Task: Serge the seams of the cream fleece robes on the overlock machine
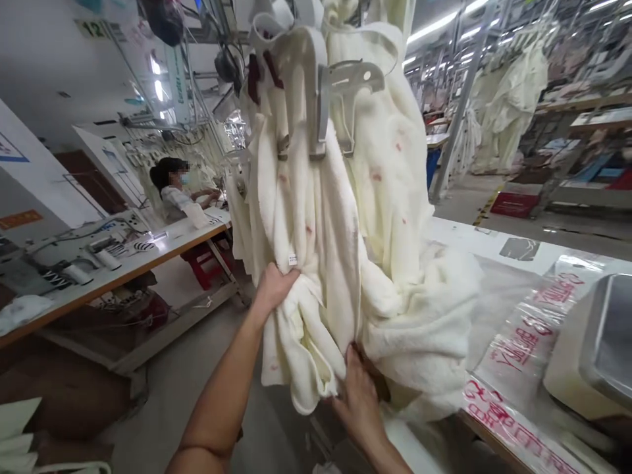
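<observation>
Cream fleece garment pieces [340, 217] with small reddish marks hang in front of me from grey clamp hangers [318, 99]. My left hand [276, 288] is closed on the fleece, its thumb just below a small white label [293, 259]. Lower down, my right hand [363, 398] grips the bottom edge of the same hanging cloth; some of its fingers are hidden behind the fabric. To the right, a bulky bunch of cream fleece [424, 322] droops over the table edge.
On the right, a white table [474, 240] carries clear plastic with red writing [518, 355] and a cream-sided machine [587, 349]. A sewing bench [162, 253] runs along the left, where a masked person [175, 197] sits. More garments hang at the back right [513, 99].
</observation>
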Demonstrator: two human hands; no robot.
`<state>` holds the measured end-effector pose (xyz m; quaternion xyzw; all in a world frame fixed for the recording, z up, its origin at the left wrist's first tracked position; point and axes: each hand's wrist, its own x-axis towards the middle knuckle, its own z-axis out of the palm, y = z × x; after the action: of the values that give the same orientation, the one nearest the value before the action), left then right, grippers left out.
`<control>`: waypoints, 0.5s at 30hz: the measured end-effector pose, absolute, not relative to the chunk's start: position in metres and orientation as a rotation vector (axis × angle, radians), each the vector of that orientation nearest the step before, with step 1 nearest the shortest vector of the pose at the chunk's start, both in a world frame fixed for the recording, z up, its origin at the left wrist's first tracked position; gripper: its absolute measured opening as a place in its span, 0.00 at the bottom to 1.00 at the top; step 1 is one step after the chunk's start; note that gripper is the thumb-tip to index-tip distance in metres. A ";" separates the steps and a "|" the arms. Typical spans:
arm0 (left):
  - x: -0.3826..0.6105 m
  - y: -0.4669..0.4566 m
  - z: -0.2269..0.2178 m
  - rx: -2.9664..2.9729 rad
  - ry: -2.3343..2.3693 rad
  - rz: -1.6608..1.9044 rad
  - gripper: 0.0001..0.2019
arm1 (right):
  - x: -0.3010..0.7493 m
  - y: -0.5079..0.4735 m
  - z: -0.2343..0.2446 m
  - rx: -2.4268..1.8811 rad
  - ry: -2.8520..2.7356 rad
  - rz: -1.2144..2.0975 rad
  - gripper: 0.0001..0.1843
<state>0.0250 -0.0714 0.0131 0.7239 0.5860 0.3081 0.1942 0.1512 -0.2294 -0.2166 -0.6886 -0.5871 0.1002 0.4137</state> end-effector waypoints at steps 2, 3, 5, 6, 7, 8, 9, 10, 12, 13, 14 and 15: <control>0.022 -0.088 0.019 2.029 1.658 0.875 0.16 | 0.130 -0.233 -0.228 -1.760 -1.406 0.163 0.46; 0.022 -0.095 0.022 2.029 1.672 0.880 0.17 | 0.123 -0.240 -0.231 -1.746 -1.395 0.135 0.45; 0.025 -0.105 0.024 2.030 1.703 0.890 0.18 | 0.114 -0.261 -0.232 -1.645 -1.439 0.097 0.42; 0.028 -0.109 0.025 2.030 1.715 0.894 0.18 | 0.111 -0.272 -0.232 -1.571 -1.494 0.127 0.41; 0.033 -0.112 0.025 2.029 1.723 0.897 0.18 | 0.108 -0.281 -0.231 -1.497 -1.558 0.187 0.41; 0.038 -0.114 0.024 2.028 1.728 0.899 0.18 | 0.106 -0.287 -0.229 -1.435 -1.617 0.271 0.41; 0.043 -0.116 0.023 2.028 1.727 0.898 0.18 | 0.103 -0.288 -0.227 -1.397 -1.643 0.370 0.43; 0.047 -0.117 0.022 2.030 1.718 0.896 0.18 | 0.100 -0.287 -0.223 -1.385 -1.633 0.462 0.45; 0.054 -0.122 0.022 2.041 1.671 0.875 0.19 | 0.099 -0.276 -0.212 -1.387 -1.553 0.575 0.37; 0.056 -0.126 0.023 2.059 1.638 0.869 0.21 | 0.103 -0.270 -0.204 -1.384 -1.512 0.598 0.27; 0.057 -0.133 0.025 2.093 1.616 0.905 0.24 | 0.111 -0.266 -0.193 -1.380 -1.486 0.610 0.18; 0.059 -0.141 0.028 2.148 1.599 1.001 0.29 | 0.124 -0.266 -0.179 -1.374 -1.472 0.614 0.15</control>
<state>0.0588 -0.1408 0.0280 0.7437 0.5539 0.3466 0.1410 0.1244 -0.2662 -0.1792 -0.5671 -0.6075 0.2534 0.4951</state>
